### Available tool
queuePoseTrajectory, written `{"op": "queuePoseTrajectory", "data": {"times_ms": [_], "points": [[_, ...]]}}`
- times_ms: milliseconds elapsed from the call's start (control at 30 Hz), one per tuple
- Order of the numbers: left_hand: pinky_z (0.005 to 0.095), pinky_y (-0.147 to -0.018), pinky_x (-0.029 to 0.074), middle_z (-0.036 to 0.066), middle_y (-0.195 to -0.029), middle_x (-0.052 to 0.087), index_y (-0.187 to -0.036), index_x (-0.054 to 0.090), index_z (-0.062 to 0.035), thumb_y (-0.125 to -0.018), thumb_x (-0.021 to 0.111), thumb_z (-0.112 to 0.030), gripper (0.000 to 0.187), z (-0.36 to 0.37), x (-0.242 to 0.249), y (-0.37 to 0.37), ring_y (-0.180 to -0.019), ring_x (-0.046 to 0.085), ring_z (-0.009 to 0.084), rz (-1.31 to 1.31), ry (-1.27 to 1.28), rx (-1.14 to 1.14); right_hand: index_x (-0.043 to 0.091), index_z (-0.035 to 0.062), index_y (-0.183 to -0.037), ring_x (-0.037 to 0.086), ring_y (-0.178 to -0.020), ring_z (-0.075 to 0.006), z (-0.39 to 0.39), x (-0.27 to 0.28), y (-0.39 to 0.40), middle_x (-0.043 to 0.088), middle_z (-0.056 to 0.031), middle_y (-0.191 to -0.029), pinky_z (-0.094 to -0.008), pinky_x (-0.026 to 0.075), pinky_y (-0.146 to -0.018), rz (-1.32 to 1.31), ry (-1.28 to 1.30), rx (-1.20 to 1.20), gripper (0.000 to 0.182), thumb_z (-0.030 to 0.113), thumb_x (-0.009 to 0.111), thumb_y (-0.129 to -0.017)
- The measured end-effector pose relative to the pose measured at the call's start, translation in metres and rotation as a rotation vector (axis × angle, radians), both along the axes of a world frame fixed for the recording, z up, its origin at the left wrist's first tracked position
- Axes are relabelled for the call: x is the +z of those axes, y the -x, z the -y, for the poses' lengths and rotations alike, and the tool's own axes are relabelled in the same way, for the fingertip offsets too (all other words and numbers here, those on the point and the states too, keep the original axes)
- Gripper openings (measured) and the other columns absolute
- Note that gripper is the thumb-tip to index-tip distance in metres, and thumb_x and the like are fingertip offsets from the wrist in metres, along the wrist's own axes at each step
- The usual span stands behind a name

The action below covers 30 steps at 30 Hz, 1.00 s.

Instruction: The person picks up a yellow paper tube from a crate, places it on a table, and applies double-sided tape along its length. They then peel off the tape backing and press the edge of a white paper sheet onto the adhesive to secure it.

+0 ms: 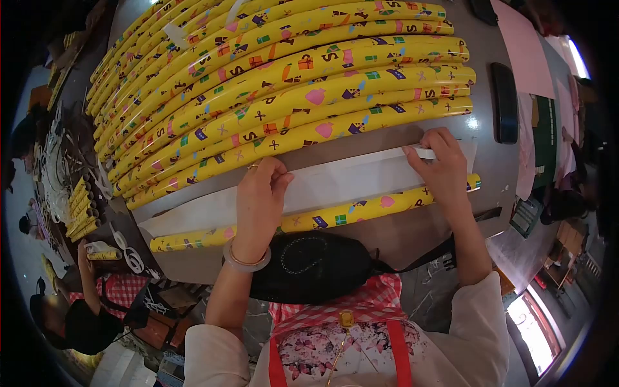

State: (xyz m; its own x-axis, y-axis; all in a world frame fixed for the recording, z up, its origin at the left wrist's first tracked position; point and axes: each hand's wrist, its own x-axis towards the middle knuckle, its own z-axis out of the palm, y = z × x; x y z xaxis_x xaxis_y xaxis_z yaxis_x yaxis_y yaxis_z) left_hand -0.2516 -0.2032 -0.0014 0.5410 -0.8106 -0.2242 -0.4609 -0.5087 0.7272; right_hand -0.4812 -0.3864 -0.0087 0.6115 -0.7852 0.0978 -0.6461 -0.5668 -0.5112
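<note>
A sheet of wrapping paper lies part unrolled across the table, its white back (348, 181) facing up and its yellow patterned roll (361, 208) along the near side. My left hand (263, 193), with a bangle on the wrist, has curled fingers closed on the sheet's far edge left of centre. Near the right end, my right hand (442, 161) pinches the same edge, where a narrow white strip (422, 153) shows at the fingertips. Just beyond the sheet lie several finished-looking yellow rolls (322, 103) side by side, printed with gifts and letters.
A dark oblong case (505, 103) lies on the grey table (387, 240) at the right. A black pouch (309, 267) sits at my waist against the near edge. To the left, another person (77, 316) handles a yellow roll (104, 255) beside white straps (129, 253) and stacked rolls (82, 209).
</note>
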Motion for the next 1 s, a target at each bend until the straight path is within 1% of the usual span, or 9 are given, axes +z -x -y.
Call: {"op": "queuePoseTrajectory", "data": {"times_ms": [133,300,433,700,1000], "points": [[0.0358,-0.059,0.045,0.014,-0.070,0.058,-0.082,0.054,-0.0010,-0.076,0.068,0.000,0.015,-0.0002,-0.0005,-0.0007,-0.066,0.058,0.0287,0.011,-0.027,-0.006,0.054,0.0035,-0.075,0.057,-0.072,-0.0270,-0.0022,-0.0003,-0.0019,0.055,-0.0084,-0.080,-0.0355,0.048,-0.062,-0.011,0.012,-0.013,0.026,0.014,0.077,-0.068],[0.0361,-0.059,0.045,0.014,-0.070,0.058,-0.082,0.053,-0.0013,-0.076,0.068,-0.001,0.015,-0.0013,-0.0024,-0.0013,-0.066,0.058,0.0290,-0.013,-0.017,-0.005,0.053,0.0041,-0.075,0.056,-0.075,-0.0282,-0.0038,-0.0022,-0.0023,0.054,-0.0082,-0.080,-0.0371,0.047,-0.065,-0.010,0.039,-0.012,0.026,0.013,0.077,-0.068],[0.0364,-0.059,0.045,0.014,-0.070,0.058,-0.081,0.053,-0.0016,-0.077,0.068,-0.001,0.015,0.0000,-0.0001,-0.0006,-0.066,0.057,0.0290,-0.013,-0.029,0.005,0.053,0.0042,-0.074,0.055,-0.075,-0.0290,-0.0045,-0.0012,-0.0031,0.054,-0.0085,-0.080,-0.0377,0.047,-0.065,-0.018,0.016,-0.027,0.026,0.013,0.077,-0.068],[0.0366,-0.058,0.045,0.014,-0.070,0.058,-0.081,0.054,-0.0018,-0.077,0.067,-0.002,0.014,-0.0008,-0.0014,-0.0015,-0.065,0.057,0.0287,-0.012,-0.014,-0.010,0.054,0.0043,-0.075,0.056,-0.077,-0.0284,-0.0049,-0.0041,-0.0038,0.055,-0.0083,-0.081,-0.0379,0.047,-0.067,-0.038,0.079,-0.002,0.024,0.012,0.076,-0.068],[0.0364,-0.059,0.045,0.015,-0.072,0.058,-0.083,0.054,-0.0011,-0.078,0.067,-0.002,0.014,-0.0012,-0.0012,-0.0014,-0.065,0.058,0.0291,-0.010,-0.025,-0.013,0.055,0.0058,-0.077,0.055,-0.079,-0.0291,-0.0061,-0.0035,-0.0045,0.055,-0.0077,-0.084,-0.0386,0.048,-0.068,-0.075,0.073,-0.014,0.024,0.014,0.076,-0.069]]}}
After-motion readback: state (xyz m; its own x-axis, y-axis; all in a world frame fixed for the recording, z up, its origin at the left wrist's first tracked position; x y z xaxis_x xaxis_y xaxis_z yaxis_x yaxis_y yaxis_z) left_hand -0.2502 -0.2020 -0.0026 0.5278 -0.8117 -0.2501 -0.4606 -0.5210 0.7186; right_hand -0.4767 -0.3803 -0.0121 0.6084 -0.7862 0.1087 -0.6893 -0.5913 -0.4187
